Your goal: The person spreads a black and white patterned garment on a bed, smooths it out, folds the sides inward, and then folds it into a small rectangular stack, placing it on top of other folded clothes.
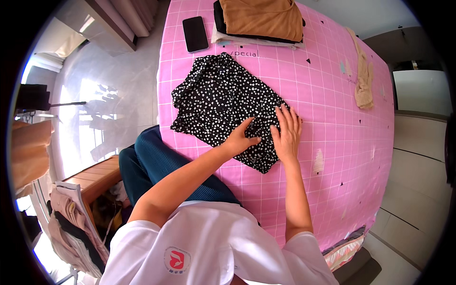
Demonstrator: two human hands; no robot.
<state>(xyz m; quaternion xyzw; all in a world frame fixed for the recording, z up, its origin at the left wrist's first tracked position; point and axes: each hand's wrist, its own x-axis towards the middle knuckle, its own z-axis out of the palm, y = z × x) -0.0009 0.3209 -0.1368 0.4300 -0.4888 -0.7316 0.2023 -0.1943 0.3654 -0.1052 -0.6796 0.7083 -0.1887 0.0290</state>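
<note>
A black garment with a small white print (221, 96) lies spread on a pink checked bed sheet (331, 135) before me, its edges partly folded and ruffled. My left hand (241, 139) is over its lower part, thumb and fingers apart, with nothing gripped. My right hand (288, 133) rests flat along the garment's right edge, its fingers stretched away from me. Part of that edge is hidden beneath the right hand.
A stack of folded clothes with a brown top (263, 21) sits at the far edge, a smartphone (195, 34) to its left. Beige socks or stockings (363, 82) lie at the far right. Clothes hang beside a wooden bench (94, 172) at lower left.
</note>
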